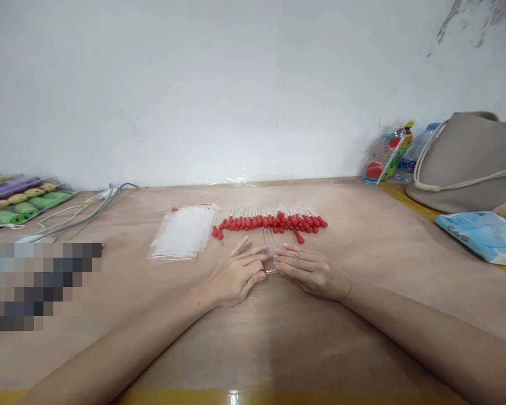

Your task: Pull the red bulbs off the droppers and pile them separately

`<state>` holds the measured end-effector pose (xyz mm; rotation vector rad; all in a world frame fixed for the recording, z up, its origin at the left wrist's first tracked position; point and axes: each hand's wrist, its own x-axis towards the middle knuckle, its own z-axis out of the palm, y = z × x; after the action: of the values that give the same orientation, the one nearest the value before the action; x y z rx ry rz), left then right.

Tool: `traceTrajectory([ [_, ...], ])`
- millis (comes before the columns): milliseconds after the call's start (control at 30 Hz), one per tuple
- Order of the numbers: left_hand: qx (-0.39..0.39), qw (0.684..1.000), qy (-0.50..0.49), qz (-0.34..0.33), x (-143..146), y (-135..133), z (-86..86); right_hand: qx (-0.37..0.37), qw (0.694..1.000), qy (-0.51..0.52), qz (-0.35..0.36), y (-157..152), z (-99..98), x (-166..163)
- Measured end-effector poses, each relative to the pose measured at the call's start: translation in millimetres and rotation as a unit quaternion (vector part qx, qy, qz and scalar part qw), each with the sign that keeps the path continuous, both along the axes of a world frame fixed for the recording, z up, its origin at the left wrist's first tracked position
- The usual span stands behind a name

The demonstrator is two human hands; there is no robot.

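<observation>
Between my hands, close to the table, lies a glass dropper (272, 271) with a bit of red at its left end. My left hand (241, 274) pinches that red end with thumb and fingers, its index finger stretched forward. On the other side, my right hand (316, 270) has its fingers pressed together over the right part of the glass, hiding it. A few bare glass tubes (271, 239) lie just beyond my fingertips. Behind them stretches a row of droppers with red rubber bulbs (259, 221), their clear stems pointing toward the wall. One loose red bulb (299, 237) sits nearer my right hand.
Clear zip bags (185, 233) are stacked left of the row. Cables (88, 205) and colored rolls (25, 199) lie far left. At right stand a drink bottle (385, 157), a grey bag (468, 160) and a blue packet (484, 236). A wall (244, 101) bounds the table's back.
</observation>
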<state>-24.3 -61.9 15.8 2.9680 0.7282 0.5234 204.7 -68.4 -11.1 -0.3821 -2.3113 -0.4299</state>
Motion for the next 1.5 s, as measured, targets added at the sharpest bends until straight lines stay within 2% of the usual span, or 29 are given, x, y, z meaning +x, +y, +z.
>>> traceTrajectory([
  [167,-0.004,1.000,-0.024,0.002,-4,0,-0.4,-0.010,1.000,0.021,-0.001,1,-1.1,2],
  [267,-0.014,0.998,-0.052,0.038,-9,1,-0.6,-0.027,0.998,0.050,-0.038,3,-1.4,7],
  [400,0.000,0.983,-0.115,0.144,-13,5,0.4,-0.041,0.980,0.087,-0.172,4,0.6,8],
  [533,0.017,0.949,-0.190,0.249,-22,24,9.8,-0.045,0.958,0.059,-0.276,6,0.8,3],
  [700,0.009,0.914,-0.167,0.370,-56,58,21.2,-0.103,0.946,0.058,-0.303,13,-0.9,-2],
  [833,-0.021,0.892,-0.127,0.434,-75,73,17.6,-0.113,0.946,0.063,-0.297,17,-1.4,-7],
  [933,-0.056,0.892,-0.102,0.436,-78,74,13.0,-0.110,0.951,0.063,-0.283,20,-2.5,-9],
  [1000,-0.049,0.896,-0.091,0.431,-76,73,11.4,-0.109,0.954,0.062,-0.274,22,-3.3,-11],
  [1167,0.114,0.900,-0.095,0.411,-62,61,9.2,-0.085,0.955,0.042,-0.280,28,-3.7,-13],
  [1233,0.155,0.904,-0.096,0.387,-53,54,7.3,-0.077,0.954,0.026,-0.287,29,-3.0,-14],
  [1367,0.164,0.930,-0.092,0.316,-32,44,3.8,-0.068,0.951,0.006,-0.303,32,-1.4,-16],
  [1500,0.154,0.948,-0.086,0.265,-8,50,5.1,-0.068,0.950,-0.001,-0.305,32,0.3,-17],
])
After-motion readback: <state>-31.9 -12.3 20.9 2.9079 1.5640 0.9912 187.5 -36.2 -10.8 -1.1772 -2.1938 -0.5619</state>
